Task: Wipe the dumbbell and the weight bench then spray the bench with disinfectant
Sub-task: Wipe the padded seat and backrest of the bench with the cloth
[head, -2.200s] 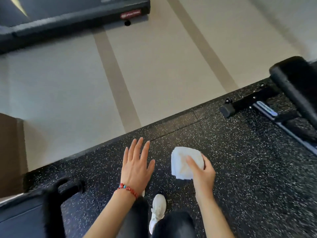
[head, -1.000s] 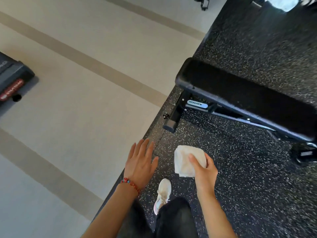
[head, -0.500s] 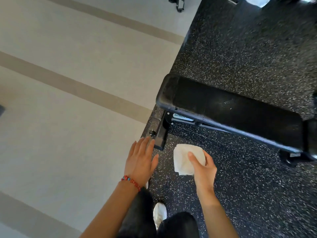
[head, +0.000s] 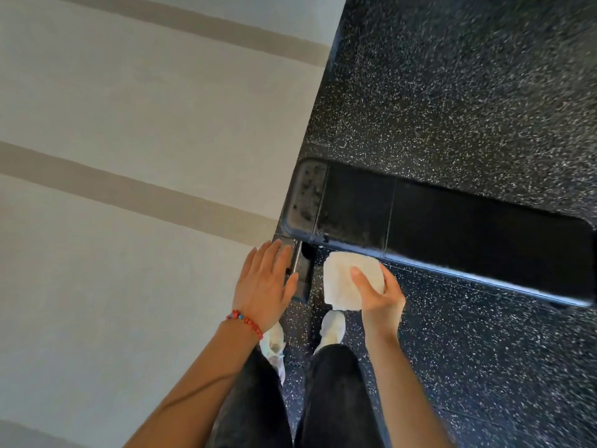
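Observation:
The black padded weight bench (head: pixel 452 227) lies across the view just ahead of me, its worn left end (head: pixel 307 195) near the edge of the rubber floor. My right hand (head: pixel 378 295) holds a folded white cloth (head: pixel 345 279) just in front of the bench's near edge, not touching the pad. My left hand (head: pixel 265 282) hovers flat with fingers spread, above the bench's foot bar (head: pixel 298 273), holding nothing. No dumbbell and no spray bottle are in view.
Black speckled rubber flooring (head: pixel 468 92) surrounds the bench. To the left is pale smooth floor (head: pixel 129 108) with tan stripes. My white shoes (head: pixel 332 328) and dark trouser legs stand right below the bench's left end.
I have turned and stepped up to the bench, which now fills the view from directly above. Both hands kept their pose; the cloth is now close to the bench's near edge.

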